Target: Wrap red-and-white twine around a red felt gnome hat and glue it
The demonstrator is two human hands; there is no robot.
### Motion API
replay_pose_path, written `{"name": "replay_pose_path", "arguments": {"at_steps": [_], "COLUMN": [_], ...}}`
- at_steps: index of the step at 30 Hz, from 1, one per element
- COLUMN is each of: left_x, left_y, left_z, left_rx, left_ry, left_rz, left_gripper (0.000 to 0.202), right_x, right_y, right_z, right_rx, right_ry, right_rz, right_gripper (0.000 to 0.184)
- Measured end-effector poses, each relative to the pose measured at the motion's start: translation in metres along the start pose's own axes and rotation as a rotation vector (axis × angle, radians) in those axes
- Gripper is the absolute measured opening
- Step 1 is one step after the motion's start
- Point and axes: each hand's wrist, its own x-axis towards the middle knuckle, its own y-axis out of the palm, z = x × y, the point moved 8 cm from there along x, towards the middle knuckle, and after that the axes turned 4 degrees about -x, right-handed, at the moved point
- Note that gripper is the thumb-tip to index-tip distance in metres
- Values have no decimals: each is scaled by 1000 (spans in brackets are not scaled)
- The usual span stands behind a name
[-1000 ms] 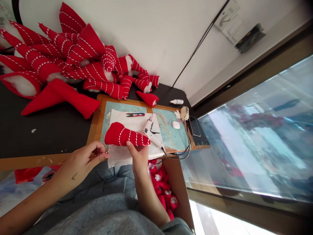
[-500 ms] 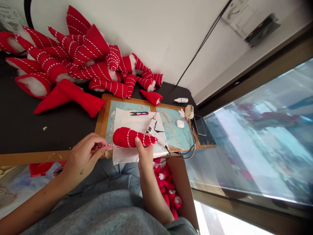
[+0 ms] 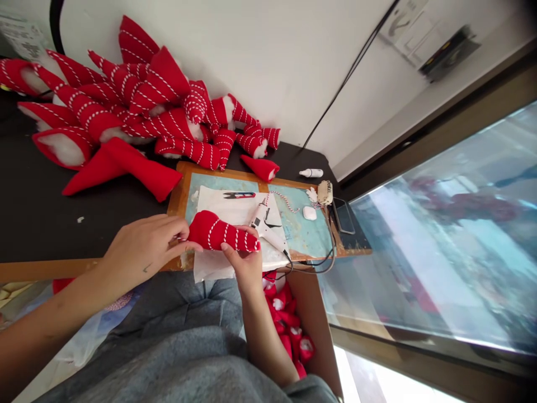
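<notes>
A small stuffed red felt cone (image 3: 200, 230), wound with red-and-white twisted cord, lies sideways above the work board's front edge. My right hand (image 3: 247, 268) grips it near the narrow tip, thumb in front and fingers behind. At the wide end is my left hand (image 3: 145, 243), its fingers closed on the twisted cord, most of which they hide. Just behind the right hand, a white glue gun (image 3: 271, 236) rests on white paper (image 3: 216, 204). Thread snips (image 3: 240, 195) lie farther back on that paper.
Many red cones (image 3: 163, 84) with white stuffing are heaped against the wall. A cardboard box (image 3: 312, 319) of red pieces stands below the table. Right of the glue gun are a loose cord (image 3: 289, 204), a white case (image 3: 309, 213), a phone (image 3: 343, 216) and cables. A white bottle (image 3: 311, 173) lies behind.
The cone has shifted slightly left and turned a little in my right hand. My left hand has come up against its wide end, and the stretch of cord between them no longer shows.
</notes>
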Motion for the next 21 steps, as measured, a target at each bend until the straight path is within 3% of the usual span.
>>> {"name": "replay_pose_path", "arguments": {"at_steps": [3, 5, 9, 13, 15, 18, 21], "left_x": [2, 1, 5, 16, 22, 32, 40], "left_y": [15, 16, 1, -23, -26, -16, 3], "left_z": [9, 14, 19, 11, 5, 5, 16], "left_rx": [-200, -274, -223, -58, -51, -168, -368], "left_ry": [-85, -130, -117, 34, 90, 66, -71], "left_rz": [237, 319, 306, 114, 77, 154, 311], "left_gripper": [39, 33, 30, 29, 31, 27, 27], "right_x": [1, 1, 1, 1, 1, 1, 0], "right_y": [0, -1, -5, -8, -7, -6, -5], "right_z": [1, 2, -1, -8, -10, -8, -4], "right_rx": [27, 65, 86, 91, 100, 118, 129], "right_ry": [2, 19, 57, 109, 118, 101, 77], "right_rz": [18, 22, -13, -32, -31, -32, -32], "right_gripper": [51, 52, 56, 63, 64, 65, 66]}}
